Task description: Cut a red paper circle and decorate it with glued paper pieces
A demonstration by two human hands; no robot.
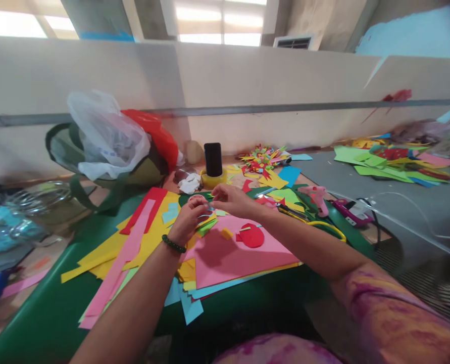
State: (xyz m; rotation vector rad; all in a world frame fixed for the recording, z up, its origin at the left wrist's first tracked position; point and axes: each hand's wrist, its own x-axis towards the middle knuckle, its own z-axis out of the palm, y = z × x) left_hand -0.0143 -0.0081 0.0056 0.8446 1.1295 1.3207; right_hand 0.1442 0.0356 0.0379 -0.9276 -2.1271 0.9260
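My left hand (191, 216), a dark bead bracelet (173, 244) at its wrist, is closed in a pinch over the sheets. Its fingertips meet those of my right hand (234, 200), which is pinched too. A tiny light-blue bit (210, 207) shows between them; whether they grip it I cannot make out. Below the hands lies a stack of coloured sheets with a pink sheet (240, 260) on top. On that sheet rest a round red cutout (252, 236) and a small yellow piece (227, 233). Green and yellow strips (207, 227) lie just under my left fingers.
Yellow sheets (154, 247) and a long pink strip (136, 242) lie to the left. A phone (213, 159) stands behind the hands. Right are a utility knife (291, 212), yellow-handled scissors (333, 228) and a pink glue gun (315, 198). A bag (141, 169) sits back left.
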